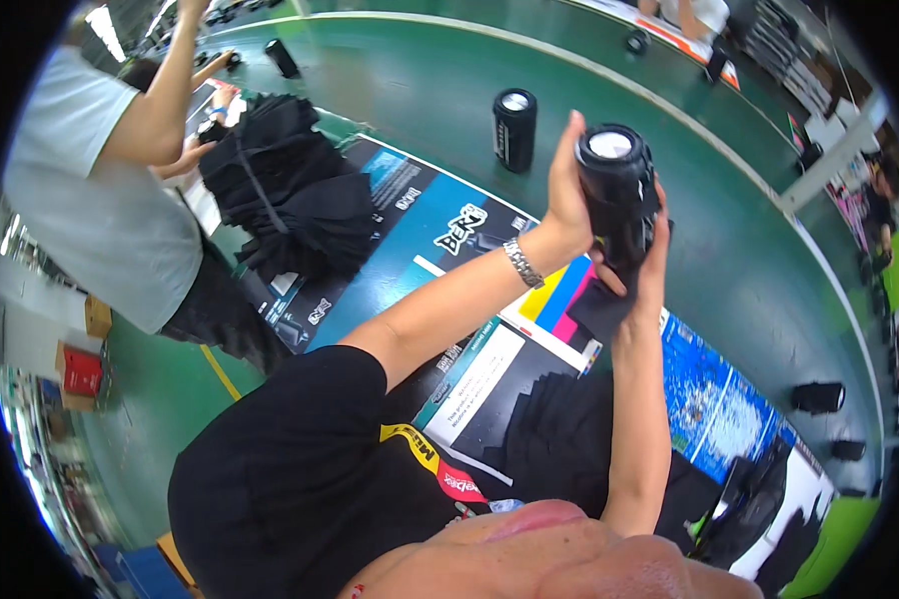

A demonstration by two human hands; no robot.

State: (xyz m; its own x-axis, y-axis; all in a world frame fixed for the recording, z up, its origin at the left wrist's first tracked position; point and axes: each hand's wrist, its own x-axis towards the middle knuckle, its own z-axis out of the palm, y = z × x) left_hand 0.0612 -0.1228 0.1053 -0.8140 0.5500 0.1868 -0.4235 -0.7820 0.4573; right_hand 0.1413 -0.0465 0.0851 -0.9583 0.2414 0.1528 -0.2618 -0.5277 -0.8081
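Out over the table I hold a black cylindrical portable speaker (624, 195), tilted, with a round silvery end facing up. My left hand (569, 205), a metal-band watch on its wrist, is closed around the speaker's left side. On its right side my right hand (652, 265) grips lower down. A piece of dark cloth (601, 307) hangs at the speaker's lower end, by my right hand; whether the fingers hold it I cannot tell. Beyond my left hand a similar black speaker (514, 130) stands upright on the green surface.
Printed sheets (420, 225) cover the near work surface. A heap of black cloth pouches (280, 190) lies left, more black cloth (559, 429) close to me. Two black cylinders, one here (818, 397), lie at right. A co-worker in a pale shirt (120, 220) stands at left.
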